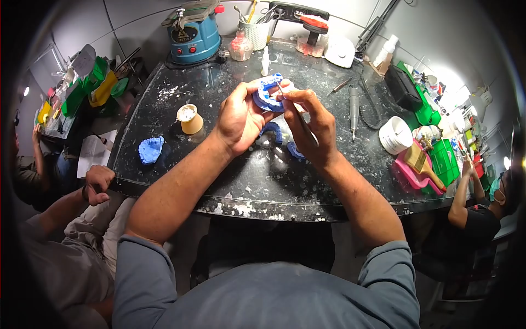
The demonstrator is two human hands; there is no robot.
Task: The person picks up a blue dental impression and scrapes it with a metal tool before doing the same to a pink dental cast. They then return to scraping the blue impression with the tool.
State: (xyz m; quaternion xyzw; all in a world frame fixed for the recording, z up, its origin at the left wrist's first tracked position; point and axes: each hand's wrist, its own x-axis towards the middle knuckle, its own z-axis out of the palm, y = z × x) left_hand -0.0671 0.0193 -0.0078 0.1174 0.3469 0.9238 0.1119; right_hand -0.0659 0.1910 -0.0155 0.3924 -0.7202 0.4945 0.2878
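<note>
My left hand is closed around a blue dental model, holding it tilted above the bench. In my right hand is a slim hand instrument, gripped like a pen. Its thin tip meets the model or sits just over it; exact contact is too small to tell. Below my hands, a blue arch-shaped piece and another blue piece, partly hidden by my right hand, lie on the black bench. A separate blue dental model rests farther left.
A cream cup stands left of my hands, a blue machine behind. At right are a handpiece, a white tub and a pink tray with a brush. People sit at both sides; one person's hand is near the bench's left edge.
</note>
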